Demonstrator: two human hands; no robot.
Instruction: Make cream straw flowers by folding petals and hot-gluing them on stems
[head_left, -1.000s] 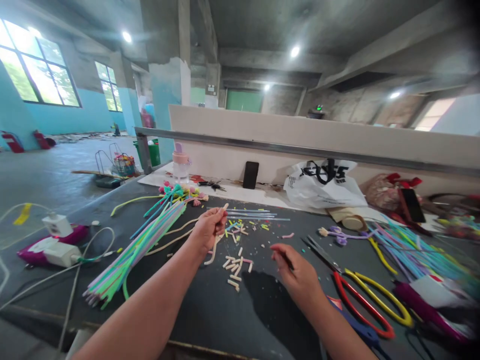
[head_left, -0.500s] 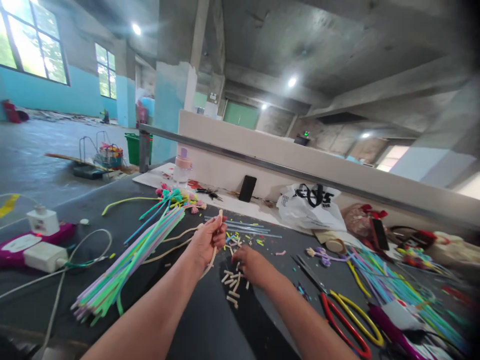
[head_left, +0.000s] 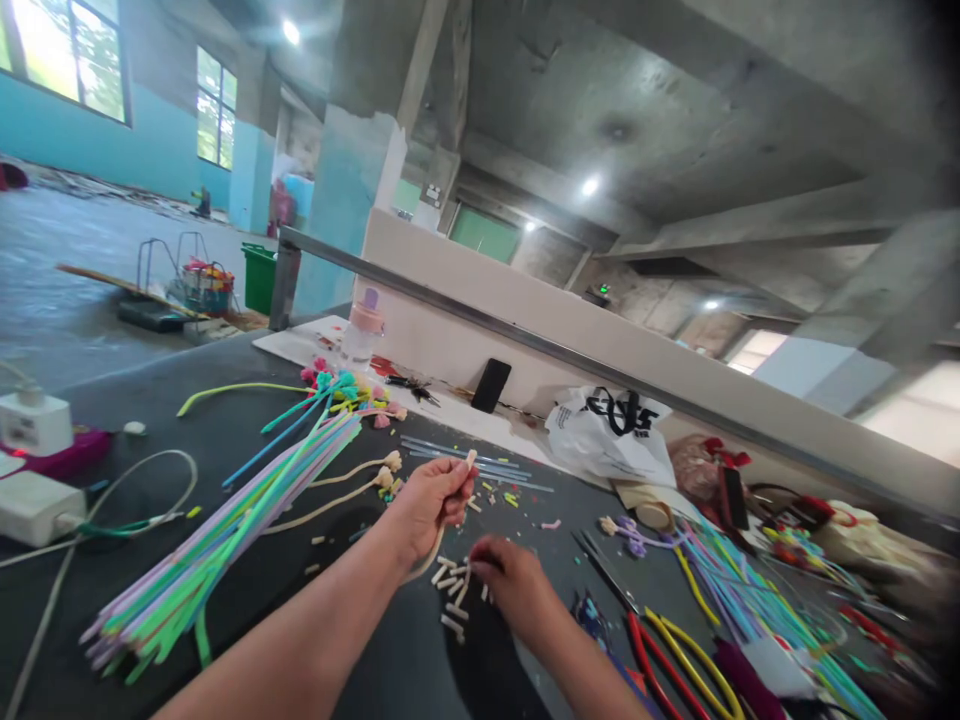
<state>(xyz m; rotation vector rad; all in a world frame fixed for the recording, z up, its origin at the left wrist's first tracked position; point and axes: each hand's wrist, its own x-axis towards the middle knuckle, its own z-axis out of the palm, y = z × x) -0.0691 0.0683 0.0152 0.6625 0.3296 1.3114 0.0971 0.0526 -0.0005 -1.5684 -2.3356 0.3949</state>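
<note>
My left hand [head_left: 435, 500] is closed in a pinch around a cream pipe cleaner [head_left: 424, 572], whose tip pokes up above the thumb and whose tail hangs below the palm. Lower and to the right, my right hand [head_left: 514, 580] has its fingertips pinched at the edge of a small heap of short cream pipe cleaner pieces [head_left: 452, 590]; one piece shows at the fingertips. Two cream stems with knotted ends [head_left: 345, 508] lie left of my left hand. Beside them is a thick bundle of pastel pipe cleaners [head_left: 232, 530].
Scissors [head_left: 641, 625] with red and yellow handles lie right of my right hand. Behind are thin clear sticks [head_left: 480, 465], a phone [head_left: 491, 385], a bottle [head_left: 364, 335] and a white bag [head_left: 611, 430]. More pipe cleaners [head_left: 720, 570] lie right; chargers [head_left: 37, 500] and cables stand left.
The view has shifted and tilted slightly. My left hand still grips the cream stem, a bit further right and lower. My right hand has moved slightly down, staying at the cut pieces.
</note>
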